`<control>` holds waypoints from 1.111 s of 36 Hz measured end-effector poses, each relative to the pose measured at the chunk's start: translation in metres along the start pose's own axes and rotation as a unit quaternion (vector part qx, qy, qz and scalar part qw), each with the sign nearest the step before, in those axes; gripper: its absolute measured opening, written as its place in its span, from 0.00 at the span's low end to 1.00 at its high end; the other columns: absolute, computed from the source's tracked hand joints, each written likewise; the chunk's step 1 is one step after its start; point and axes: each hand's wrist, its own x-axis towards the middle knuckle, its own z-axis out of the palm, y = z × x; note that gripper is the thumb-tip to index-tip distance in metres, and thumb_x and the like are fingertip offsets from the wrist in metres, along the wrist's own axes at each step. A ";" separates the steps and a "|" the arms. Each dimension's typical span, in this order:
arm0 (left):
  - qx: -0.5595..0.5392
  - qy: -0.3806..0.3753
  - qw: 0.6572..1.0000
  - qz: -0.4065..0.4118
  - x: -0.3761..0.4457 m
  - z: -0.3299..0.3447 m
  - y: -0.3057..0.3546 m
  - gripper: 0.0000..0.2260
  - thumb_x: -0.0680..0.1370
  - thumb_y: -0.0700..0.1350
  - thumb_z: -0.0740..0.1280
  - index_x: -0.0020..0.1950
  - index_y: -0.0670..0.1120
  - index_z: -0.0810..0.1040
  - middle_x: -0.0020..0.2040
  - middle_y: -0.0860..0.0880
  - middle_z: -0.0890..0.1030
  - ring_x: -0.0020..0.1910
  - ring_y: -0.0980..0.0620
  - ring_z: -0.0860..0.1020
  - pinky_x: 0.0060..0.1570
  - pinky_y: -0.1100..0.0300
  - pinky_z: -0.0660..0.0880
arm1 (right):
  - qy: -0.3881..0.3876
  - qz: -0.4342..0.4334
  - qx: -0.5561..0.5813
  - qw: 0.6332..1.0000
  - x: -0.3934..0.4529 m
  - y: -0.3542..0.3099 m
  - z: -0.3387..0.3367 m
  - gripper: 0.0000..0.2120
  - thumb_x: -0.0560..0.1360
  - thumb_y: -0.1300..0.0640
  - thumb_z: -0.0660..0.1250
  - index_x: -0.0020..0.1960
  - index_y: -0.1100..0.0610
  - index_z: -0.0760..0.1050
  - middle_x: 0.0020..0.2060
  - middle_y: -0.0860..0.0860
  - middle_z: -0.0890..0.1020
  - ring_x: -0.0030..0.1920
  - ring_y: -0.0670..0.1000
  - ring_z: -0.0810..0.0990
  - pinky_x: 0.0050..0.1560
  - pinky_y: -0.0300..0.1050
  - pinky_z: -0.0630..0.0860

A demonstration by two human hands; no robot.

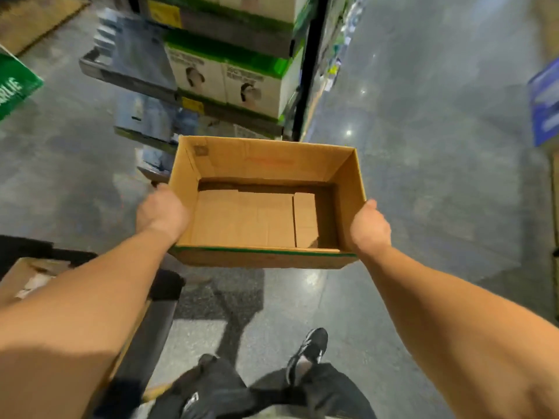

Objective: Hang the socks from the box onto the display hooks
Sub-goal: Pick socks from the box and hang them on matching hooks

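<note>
You carry an open brown cardboard box (266, 204) at centre frame above the grey polished floor (423, 176), left hand (160, 211) clasped on its nine-o'clock wall, right hand (369, 226) on its three-o'clock wall. No socks show inside; the hanging looks finished. Stacked white-and-green cartons (242, 77) stand at twelve o'clock. Next: discard the box.

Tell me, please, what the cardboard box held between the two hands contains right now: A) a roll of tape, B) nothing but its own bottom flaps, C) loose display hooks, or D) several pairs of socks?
B: the cardboard box, held by the left hand and right hand, shows only bare bottom flaps inside.
</note>
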 end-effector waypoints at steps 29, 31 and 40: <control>0.006 -0.058 0.998 0.008 0.217 0.639 0.069 0.13 0.82 0.39 0.59 0.66 0.38 0.68 0.61 0.34 0.78 0.60 0.33 0.78 0.57 0.42 0.74 | -0.012 0.082 -0.008 0.996 0.370 0.234 0.489 0.11 0.80 0.65 0.56 0.62 0.62 0.65 0.54 0.65 0.78 0.58 0.67 0.78 0.58 0.60 0.72; 0.011 -0.061 0.998 0.006 0.221 0.657 0.072 0.14 0.82 0.39 0.60 0.66 0.38 0.68 0.61 0.35 0.79 0.60 0.33 0.78 0.57 0.42 0.75 | -0.002 0.081 -0.009 0.997 0.383 0.238 0.501 0.09 0.80 0.64 0.56 0.59 0.61 0.65 0.50 0.63 0.78 0.56 0.67 0.78 0.56 0.60 0.73; 0.005 -0.074 0.997 0.011 0.218 0.689 0.070 0.13 0.83 0.39 0.57 0.68 0.39 0.64 0.57 0.37 0.79 0.55 0.36 0.80 0.47 0.47 0.73 | -0.041 0.108 -0.013 0.993 0.406 0.250 0.520 0.14 0.82 0.63 0.53 0.66 0.63 0.63 0.59 0.66 0.76 0.61 0.67 0.75 0.62 0.59 0.70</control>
